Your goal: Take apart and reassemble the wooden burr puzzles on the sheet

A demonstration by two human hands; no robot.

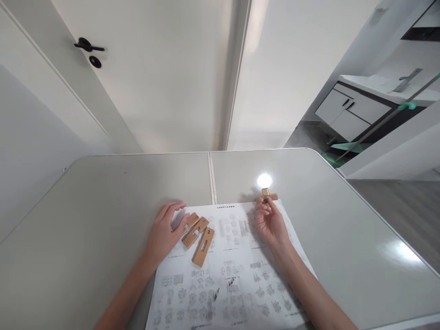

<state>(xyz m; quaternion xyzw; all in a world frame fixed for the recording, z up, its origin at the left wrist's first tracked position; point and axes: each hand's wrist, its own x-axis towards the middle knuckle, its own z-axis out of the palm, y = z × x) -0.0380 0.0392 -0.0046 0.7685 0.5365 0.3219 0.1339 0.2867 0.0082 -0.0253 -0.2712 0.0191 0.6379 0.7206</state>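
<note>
Toward the far right corner of the table (154, 183), a blocky brown wooden piece (266, 192) is pinched by the right hand (270, 223); if loosened, it could be dropped. Flat brown wooden bars (203, 224) could be nudged by the left hand's (165, 231) outspread thumb.

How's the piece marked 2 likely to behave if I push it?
Piece 2 looks wooden, so it's probably stiff. Lying flat with straight edges, it should slide rather than roll. The paper beneath it might shift along too.
</note>
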